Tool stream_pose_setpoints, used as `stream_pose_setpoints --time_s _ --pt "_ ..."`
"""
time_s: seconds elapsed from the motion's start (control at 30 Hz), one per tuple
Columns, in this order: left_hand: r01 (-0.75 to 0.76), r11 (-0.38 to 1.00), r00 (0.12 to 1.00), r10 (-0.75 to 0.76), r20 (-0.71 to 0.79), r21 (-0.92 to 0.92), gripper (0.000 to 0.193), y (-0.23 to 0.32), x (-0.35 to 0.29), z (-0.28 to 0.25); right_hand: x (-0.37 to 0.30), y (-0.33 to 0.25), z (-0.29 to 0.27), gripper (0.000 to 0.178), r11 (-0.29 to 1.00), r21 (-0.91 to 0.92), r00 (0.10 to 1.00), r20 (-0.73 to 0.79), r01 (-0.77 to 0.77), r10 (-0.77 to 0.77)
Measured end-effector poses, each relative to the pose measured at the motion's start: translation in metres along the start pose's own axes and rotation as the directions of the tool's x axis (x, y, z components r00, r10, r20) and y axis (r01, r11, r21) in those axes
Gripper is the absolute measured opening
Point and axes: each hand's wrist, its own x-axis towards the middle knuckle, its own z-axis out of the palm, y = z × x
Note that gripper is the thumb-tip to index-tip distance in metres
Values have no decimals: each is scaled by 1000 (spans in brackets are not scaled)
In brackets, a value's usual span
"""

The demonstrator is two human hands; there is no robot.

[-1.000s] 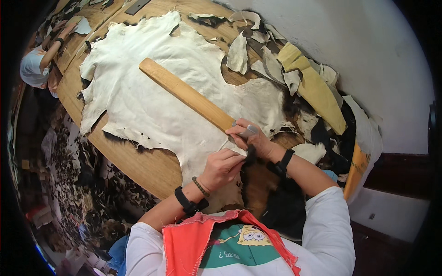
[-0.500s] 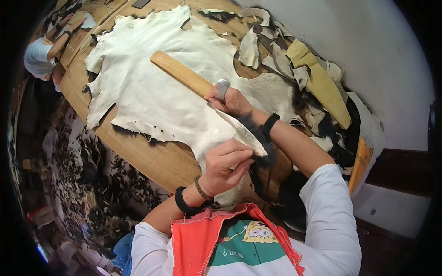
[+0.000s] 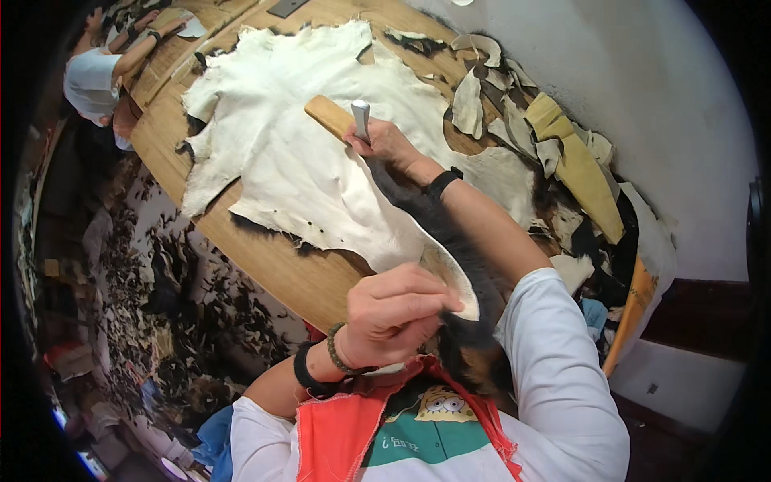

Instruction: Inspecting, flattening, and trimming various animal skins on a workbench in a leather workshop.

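Observation:
A large pale hide (image 3: pixel 281 145), skin side up with dark fur along its edges, lies spread over the wooden table. My right hand (image 3: pixel 387 149) is closed around a flat silver-handled cutting tool (image 3: pixel 361 120); its blade is hidden. That hand sits at the near end of the visible part of a wooden slat (image 3: pixel 328 117), which lies on the hide. From there a long free edge with black fur (image 3: pixel 450 229) runs back toward me. My left hand (image 3: pixel 393 313) pinches the near tip of this hide flap, lifted close to my chest.
Hide offcuts (image 3: pixel 468 104) and folded yellow sheets (image 3: pixel 574 173) pile up along the wall at the right. Dark and white scraps (image 3: pixel 161 321) cover the area left of the table. Another person (image 3: pixel 92 80) works at the far left. A dark flat object (image 3: pixel 287 8) lies at the far edge.
My right hand has moved away from me along the slat, covering more of it, and the free fur edge is longer. My left hand has drawn the flap nearer my chest. The view has shifted.

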Motion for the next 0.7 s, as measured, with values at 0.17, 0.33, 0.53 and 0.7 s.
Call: stream_pose_setpoints --time_s 0.17,0.33,0.53,0.7 --pt "245 946 885 -307 -350 -210 14 7 -55 -47 -5 -17 -14 16 993 -117 994 99 -27 39" --pt "506 852 457 -397 -795 -134 29 4 -80 -165 -81 -70 -97 14 958 -158 965 -150 -239 216" --pt "553 372 823 -103 -559 745 44 -2 -34 -231 -155 -79 -82 28 785 -430 890 -117 -445 440" --pt "252 220 934 -311 -177 942 63 -70 25 -278 -137 -85 -67 48 771 -318 834 -205 -552 513"
